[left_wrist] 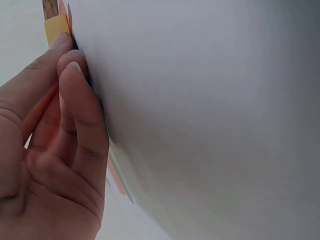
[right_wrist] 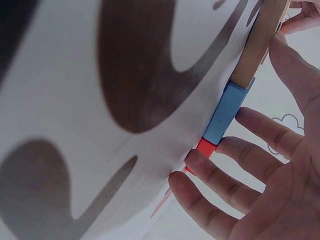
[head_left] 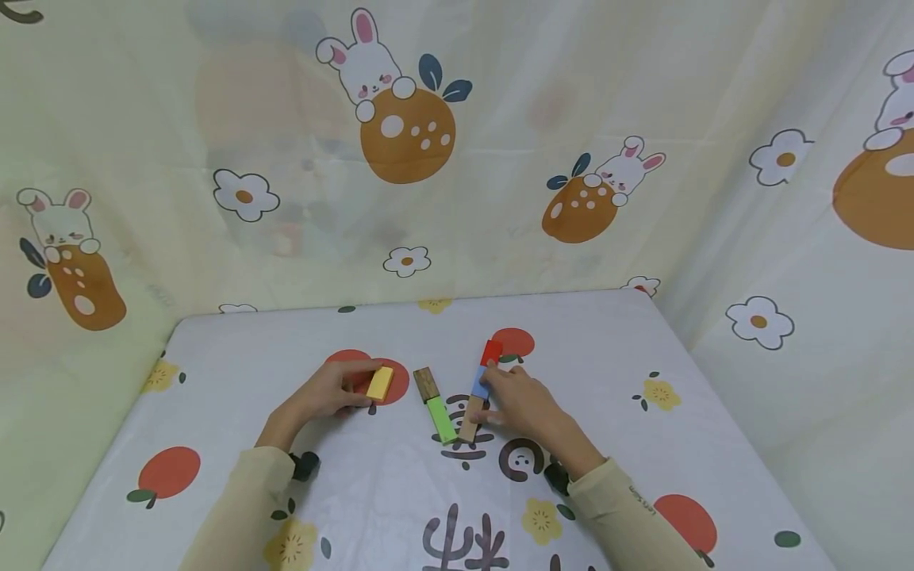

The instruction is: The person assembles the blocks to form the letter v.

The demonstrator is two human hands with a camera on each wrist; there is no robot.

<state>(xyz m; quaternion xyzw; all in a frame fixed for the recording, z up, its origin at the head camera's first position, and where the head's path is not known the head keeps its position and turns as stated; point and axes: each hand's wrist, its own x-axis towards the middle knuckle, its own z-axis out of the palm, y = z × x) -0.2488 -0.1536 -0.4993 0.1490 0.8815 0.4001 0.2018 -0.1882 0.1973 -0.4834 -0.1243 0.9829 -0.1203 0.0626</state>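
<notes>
My left hand (head_left: 324, 390) pinches a yellow block (head_left: 381, 382) between thumb and fingers, left of the other blocks. A red block (head_left: 490, 351), a blue block (head_left: 479, 384) and a light wooden block (head_left: 469, 420) lie end to end in a slanted row. Along this row, my right hand (head_left: 528, 404) has its fingers spread. The right wrist view shows its thumb at the wooden block (right_wrist: 261, 42) and fingertips against the blue block (right_wrist: 226, 112) and red block (right_wrist: 206, 147). Between the hands, a dark brown block (head_left: 426, 384) meets a green block (head_left: 442, 420), their row slanting toward the wooden block's near end.
A pale cloth (head_left: 400, 500) printed with fruit, flowers and dark drawings covers the table. Curtains (head_left: 500, 214) with rabbits and flowers hang behind and at the sides. Dark wrist-worn devices (head_left: 305, 466) sit at both cuffs.
</notes>
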